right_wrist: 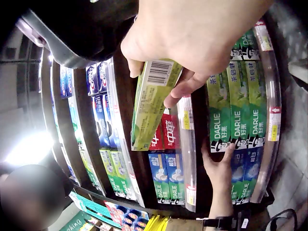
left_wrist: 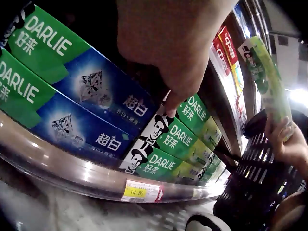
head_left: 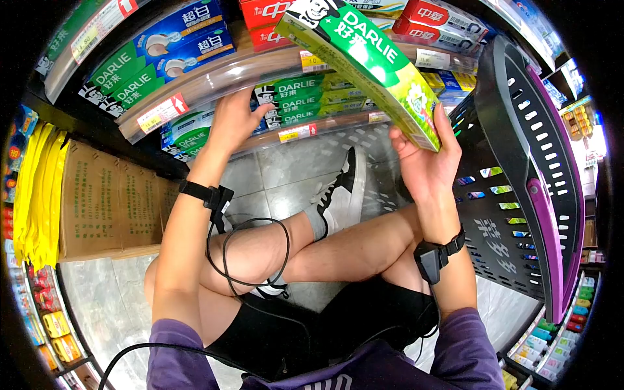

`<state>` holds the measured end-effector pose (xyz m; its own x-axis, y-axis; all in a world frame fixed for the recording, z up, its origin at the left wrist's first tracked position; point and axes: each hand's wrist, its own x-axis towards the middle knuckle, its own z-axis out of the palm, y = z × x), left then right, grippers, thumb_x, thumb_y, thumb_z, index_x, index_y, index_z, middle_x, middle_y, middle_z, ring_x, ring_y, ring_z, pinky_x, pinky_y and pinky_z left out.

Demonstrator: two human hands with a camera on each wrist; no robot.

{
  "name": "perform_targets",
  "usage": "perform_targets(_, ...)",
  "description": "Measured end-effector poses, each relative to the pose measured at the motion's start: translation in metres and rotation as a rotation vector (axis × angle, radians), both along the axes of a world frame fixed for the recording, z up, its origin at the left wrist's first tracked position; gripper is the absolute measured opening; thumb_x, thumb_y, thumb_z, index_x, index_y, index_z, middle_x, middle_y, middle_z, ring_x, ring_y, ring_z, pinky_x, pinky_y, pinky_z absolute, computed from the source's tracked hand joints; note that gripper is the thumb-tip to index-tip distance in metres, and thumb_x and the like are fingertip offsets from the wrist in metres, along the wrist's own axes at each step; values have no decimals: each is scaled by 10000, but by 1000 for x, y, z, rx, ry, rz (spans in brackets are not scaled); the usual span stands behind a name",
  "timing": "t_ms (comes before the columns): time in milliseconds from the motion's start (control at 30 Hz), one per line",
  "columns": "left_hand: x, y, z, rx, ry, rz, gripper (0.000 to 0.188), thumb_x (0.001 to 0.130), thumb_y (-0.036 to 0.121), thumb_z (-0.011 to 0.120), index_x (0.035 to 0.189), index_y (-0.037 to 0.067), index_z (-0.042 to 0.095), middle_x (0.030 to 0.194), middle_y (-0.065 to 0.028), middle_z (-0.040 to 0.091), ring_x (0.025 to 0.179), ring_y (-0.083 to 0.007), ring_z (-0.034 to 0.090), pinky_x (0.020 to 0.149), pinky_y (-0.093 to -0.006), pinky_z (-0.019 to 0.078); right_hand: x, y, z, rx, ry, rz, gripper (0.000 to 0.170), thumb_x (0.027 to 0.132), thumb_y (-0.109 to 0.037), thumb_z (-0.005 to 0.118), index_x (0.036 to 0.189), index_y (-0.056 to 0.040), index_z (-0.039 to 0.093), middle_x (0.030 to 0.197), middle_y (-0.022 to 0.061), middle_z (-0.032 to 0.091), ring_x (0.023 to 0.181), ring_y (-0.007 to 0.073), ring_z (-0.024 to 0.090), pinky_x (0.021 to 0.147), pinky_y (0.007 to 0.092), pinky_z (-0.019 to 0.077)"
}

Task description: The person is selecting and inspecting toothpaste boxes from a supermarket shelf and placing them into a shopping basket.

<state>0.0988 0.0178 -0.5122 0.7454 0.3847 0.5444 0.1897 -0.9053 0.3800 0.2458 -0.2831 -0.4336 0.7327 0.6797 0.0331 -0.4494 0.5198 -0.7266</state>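
My right hand [head_left: 432, 156] grips one end of a green DARLIE box [head_left: 374, 68], held tilted above the lower shelf. The right wrist view has this box [right_wrist: 154, 101] barcode side showing, thumb and fingers around its end. My left hand [head_left: 233, 123] reaches into the lower shelf beside stacked green DARLIE boxes [head_left: 296, 101]. Seen from the left wrist, a fingertip of the left hand [left_wrist: 175, 53] is at the black-and-white end of the stack [left_wrist: 168, 137]. In the right wrist view the left hand [right_wrist: 220, 173] has thumb and finger spread; its other fingers are hidden.
A black shopping basket [head_left: 520, 169] with a purple handle stands at right. Blue-and-green boxes [head_left: 188, 52] and red boxes [head_left: 435, 26] fill the upper shelf, whose clear edge [head_left: 214, 84] overhangs the lower one. A cardboard carton [head_left: 110, 201] and yellow bags [head_left: 39, 195] are at left.
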Motion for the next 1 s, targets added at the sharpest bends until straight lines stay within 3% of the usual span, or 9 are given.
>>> perform_targets(333, 0, -9, 11, 70, 131, 28, 498, 825, 274, 781, 1211, 9, 611, 1113, -237, 664, 1023, -435, 625, 847, -483, 506, 0, 0, 0, 16, 23, 7, 397, 1016, -340, 528, 1212, 0, 588, 1058, 173, 709, 763, 271, 688, 614, 299, 512)
perform_targets(533, 0, -14, 11, 84, 58, 56, 437, 837, 245, 761, 1180, 14, 620, 1069, -248, 663, 1005, -447, 621, 845, -489, 504, 1, -1, -1, 13, 15, 12, 392, 1016, -342, 530, 1203, -3, 594, 1044, 171, 712, 764, 269, 692, 612, 297, 515)
perform_targets(600, -2, -15, 10, 149, -77, 73, 379, 845, 207, 739, 1164, 34, 630, 1035, -227, 670, 983, -437, 625, 838, -478, 506, 2, -2, -1, 18, 11, 12, 391, 1016, -342, 531, 1200, -3, 596, 1043, 171, 713, 763, 269, 693, 612, 296, 515)
perform_targets(633, -3, -14, 11, 150, -77, 72, 379, 845, 207, 739, 1164, 34, 630, 1035, -227, 670, 983, -437, 625, 838, -478, 506, 2, -2, -1, 16, 22, 7, 390, 1015, -343, 532, 1199, -4, 597, 1045, 171, 713, 762, 269, 694, 612, 297, 517)
perform_targets(700, -7, -12, 14, 71, 148, 48, 381, 840, 144, 711, 1201, 71, 617, 1077, -206, 665, 1022, -417, 622, 888, -457, 505, 1, -1, 0, 14, 33, 2, 390, 1015, -343, 534, 1197, -5, 598, 1046, 171, 713, 762, 269, 694, 613, 297, 518)
perform_targets(833, -5, -24, 18, 82, 143, -8, 383, 832, 91, 665, 1211, 91, 605, 1155, -183, 643, 1081, -394, 603, 918, -443, 493, 2, -2, -1, 12, 24, 10, 395, 1014, -346, 536, 1203, -4, 596, 1049, 171, 713, 761, 266, 695, 613, 298, 520)
perform_targets(900, 1, -30, 17, 143, -5, -209, 381, 814, 62, 638, 1193, 81, 601, 1233, -162, 612, 1136, -380, 574, 928, -456, 474, 3, -1, 0, 29, 2, 40, 397, 1014, -347, 536, 1203, -3, 596, 1050, 170, 713, 760, 265, 696, 613, 298, 522)
perform_targets(1000, 1, -39, 15, 263, 109, -277, 337, 792, 47, 636, 1127, 78, 625, 1232, -127, 604, 1138, -331, 568, 903, -426, 466, 3, -2, 2, 10, 17, -13, 397, 1014, -347, 536, 1200, -2, 595, 1052, 169, 712, 760, 264, 696, 612, 297, 527)
